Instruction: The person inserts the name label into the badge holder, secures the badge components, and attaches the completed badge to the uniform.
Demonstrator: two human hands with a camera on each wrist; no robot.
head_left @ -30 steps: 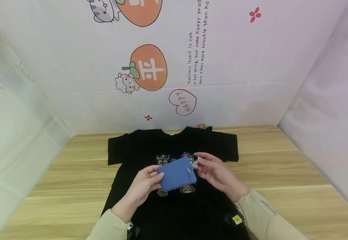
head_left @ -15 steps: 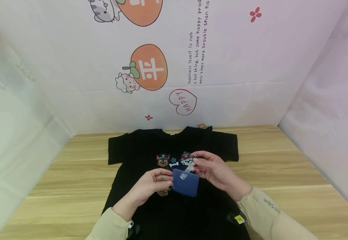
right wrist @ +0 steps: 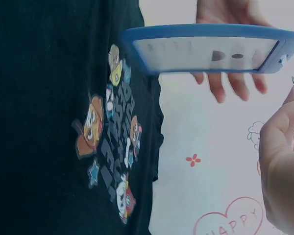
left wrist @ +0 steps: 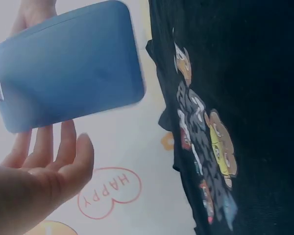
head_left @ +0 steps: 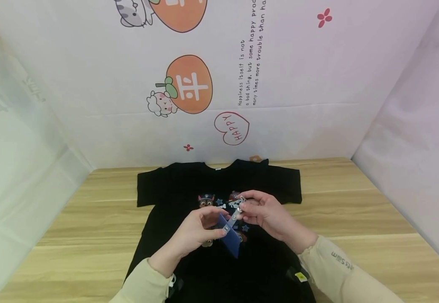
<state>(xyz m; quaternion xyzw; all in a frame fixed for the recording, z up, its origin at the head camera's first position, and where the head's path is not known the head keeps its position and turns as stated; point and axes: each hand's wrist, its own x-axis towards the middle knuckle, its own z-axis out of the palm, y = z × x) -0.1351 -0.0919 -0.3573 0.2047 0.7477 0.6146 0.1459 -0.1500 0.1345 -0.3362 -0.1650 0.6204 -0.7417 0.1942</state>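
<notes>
A blue badge holder hangs over a black T-shirt printed with cartoon pups. A clear strap with a snap runs up from its top to a metal clip. My right hand pinches that clip. My left hand holds the holder's top edge near the strap, thumb on one side and fingers behind. In the left wrist view the holder fills the upper left above my left fingers. The right wrist view shows the holder nearly edge-on, with its clear window facing the camera.
The T-shirt lies flat, front up, on a wooden table, collar toward the back wall. White panels with cartoon stickers close in the back wall and both sides. Bare wood shows to the left and right of the shirt.
The badge holder has swung from lying flat in my left hand to hanging nearly edge-on. My left hand moved from its left edge to its top. My right hand stayed on the clip.
</notes>
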